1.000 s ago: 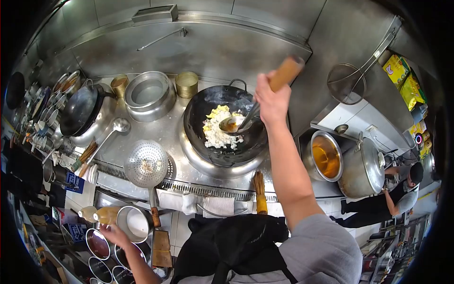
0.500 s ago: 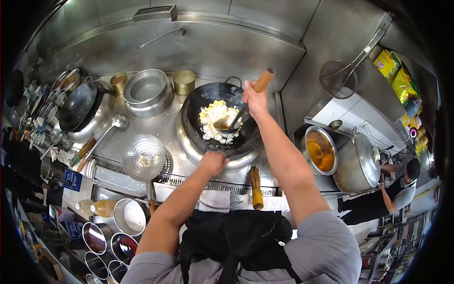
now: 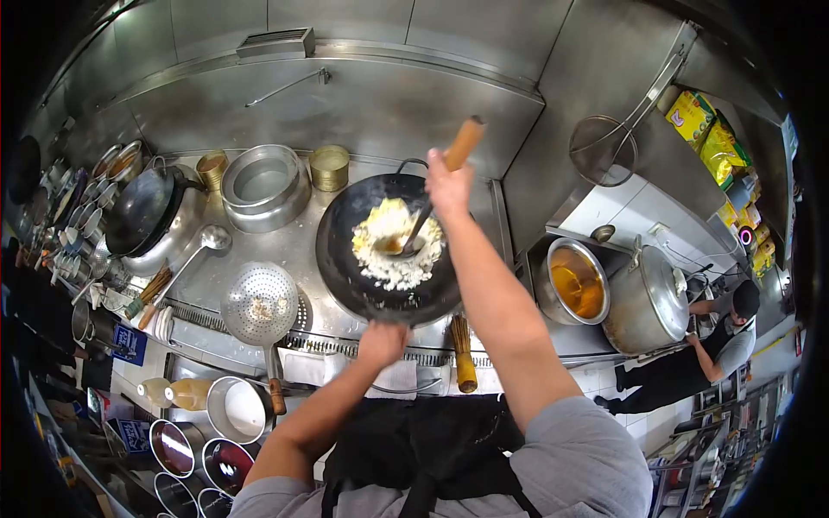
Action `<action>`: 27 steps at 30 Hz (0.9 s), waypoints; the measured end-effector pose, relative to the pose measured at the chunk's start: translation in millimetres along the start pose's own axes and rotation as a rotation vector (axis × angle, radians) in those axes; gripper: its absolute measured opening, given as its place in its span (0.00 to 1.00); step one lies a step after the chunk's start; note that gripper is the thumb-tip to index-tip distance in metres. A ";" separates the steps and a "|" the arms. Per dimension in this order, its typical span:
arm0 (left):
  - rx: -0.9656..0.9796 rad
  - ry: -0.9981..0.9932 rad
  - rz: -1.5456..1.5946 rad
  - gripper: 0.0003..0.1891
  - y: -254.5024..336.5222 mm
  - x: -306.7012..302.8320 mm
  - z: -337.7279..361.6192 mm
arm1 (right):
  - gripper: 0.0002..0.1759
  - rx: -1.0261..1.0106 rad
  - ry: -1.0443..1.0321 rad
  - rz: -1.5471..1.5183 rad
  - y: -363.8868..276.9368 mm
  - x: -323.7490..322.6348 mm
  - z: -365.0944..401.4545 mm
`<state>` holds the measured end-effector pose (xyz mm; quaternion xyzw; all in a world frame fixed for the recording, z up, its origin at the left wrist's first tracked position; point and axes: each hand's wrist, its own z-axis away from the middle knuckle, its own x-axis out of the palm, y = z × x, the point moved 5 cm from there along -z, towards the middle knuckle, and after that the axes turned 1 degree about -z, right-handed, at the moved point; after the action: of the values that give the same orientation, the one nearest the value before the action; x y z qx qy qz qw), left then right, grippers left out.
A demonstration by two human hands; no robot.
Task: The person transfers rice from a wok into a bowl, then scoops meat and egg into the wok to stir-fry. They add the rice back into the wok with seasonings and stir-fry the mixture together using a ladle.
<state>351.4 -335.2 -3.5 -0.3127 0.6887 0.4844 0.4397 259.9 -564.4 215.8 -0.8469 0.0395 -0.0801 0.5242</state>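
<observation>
A black wok [image 3: 338,259] holds white rice mixed with yellow egg [image 3: 401,269]. My left hand [image 3: 382,344] is closed at the wok's near rim, gripping it there; the grip itself is partly hidden and a little blurred. My right hand [image 3: 449,185] is wrapped round a ladle [image 3: 466,142] by its wooden handle, above the wok's right side. The ladle's bowl rests in the rice, with some brown contents showing in it. At the wok's far rim stands a loop handle.
Left of the wok lies a perforated strainer [image 3: 259,302], with a steel pot [image 3: 265,203] and a tin can [image 3: 329,167] behind. A bamboo brush [image 3: 464,354] is near the front edge. Right stand an oil pot [image 3: 573,285] and a lidded pot [image 3: 643,302]; another person [image 3: 721,345] works beyond.
The wok has come toward me, drawn with my left hand. My right hand and the ladle have shifted slightly nearer and left. The rice is spread wider. The view has turned slightly.
</observation>
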 end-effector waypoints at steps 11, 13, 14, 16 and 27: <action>0.094 0.136 0.121 0.18 1.2 -64.9 -33.3 | 0.16 0.102 0.125 0.055 -18.6 7.8 3.5; 0.106 0.015 0.032 0.17 -5.7 -31.4 -7.6 | 0.16 0.035 0.114 0.021 3.9 6.5 -4.3; 0.112 -0.108 -0.011 0.17 -5.5 -14.8 13.7 | 0.16 0.032 0.122 0.022 -12.2 3.1 -8.9; 0.165 -0.228 0.056 0.18 4.7 -16.7 58.2 | 0.14 0.111 0.071 -0.002 -77.2 2.9 -23.0; 0.105 -0.087 0.109 0.19 -12.1 -18.4 4.2 | 0.14 0.162 0.032 -0.069 -4.6 8.2 -54.7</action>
<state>370.6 -335.3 7.9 -0.2302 0.7094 0.4840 0.4577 258.2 -611.8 244.6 -0.8013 0.0120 -0.1144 0.5871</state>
